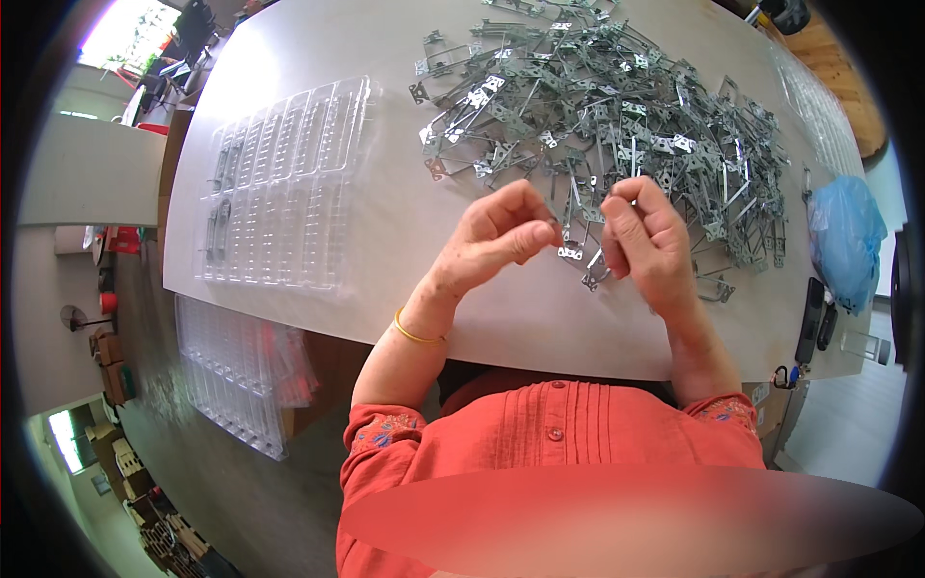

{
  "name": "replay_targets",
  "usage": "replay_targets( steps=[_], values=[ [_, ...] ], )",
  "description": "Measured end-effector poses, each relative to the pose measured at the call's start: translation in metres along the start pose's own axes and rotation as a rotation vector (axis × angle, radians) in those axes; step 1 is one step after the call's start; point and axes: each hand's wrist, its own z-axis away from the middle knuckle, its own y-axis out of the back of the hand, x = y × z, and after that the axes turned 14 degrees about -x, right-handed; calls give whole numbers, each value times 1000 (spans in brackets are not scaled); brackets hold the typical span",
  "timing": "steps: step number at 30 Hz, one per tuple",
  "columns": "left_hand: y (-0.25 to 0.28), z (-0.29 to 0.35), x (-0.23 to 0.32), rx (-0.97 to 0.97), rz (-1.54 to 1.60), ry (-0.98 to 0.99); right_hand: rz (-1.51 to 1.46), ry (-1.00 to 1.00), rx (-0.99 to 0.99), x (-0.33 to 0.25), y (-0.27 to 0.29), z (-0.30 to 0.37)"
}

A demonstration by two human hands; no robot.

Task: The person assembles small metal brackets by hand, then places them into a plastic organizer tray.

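Both my hands are raised above the near edge of a heap of small silvery metal brackets [617, 106]. My left hand [501, 236], with a thin yellow bangle at the wrist, is closed with thumb and forefinger curled toward each other; a tiny dark bit shows at the fingertips, too small to name. My right hand [647, 241] is closed too, its thumb against the bent forefinger, and what it pinches is hidden. A small metal bracket [570, 252] shows between the hands; I cannot tell whether it is held or lies on the table.
Clear plastic compartment trays [332, 231] lie on the pale table [395, 207] at left, with metal parts in the leftmost compartments. More clear trays [226, 371] are below the table's left edge. A blue plastic bag [848, 241] and a black tool [811, 318] are at right.
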Motion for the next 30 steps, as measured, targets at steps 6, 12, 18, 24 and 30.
replay_targets(
  steps=[6,12,18,24,30],
  values=[
    [2,0,0,123,146,-25,92,-130,-139,4,-13,3],
    [2,-1,-1,97,28,31,101,-137,-133,7,-11,2],
    [-2,-1,-1,67,-34,12,10,-190,-141,2,-14,2],
    [-4,-2,2,138,0,-33,79,-187,-139,2,-13,3],
    [10,-2,-6,168,40,-232,-60,-66,-127,13,-7,0]
  ],
)
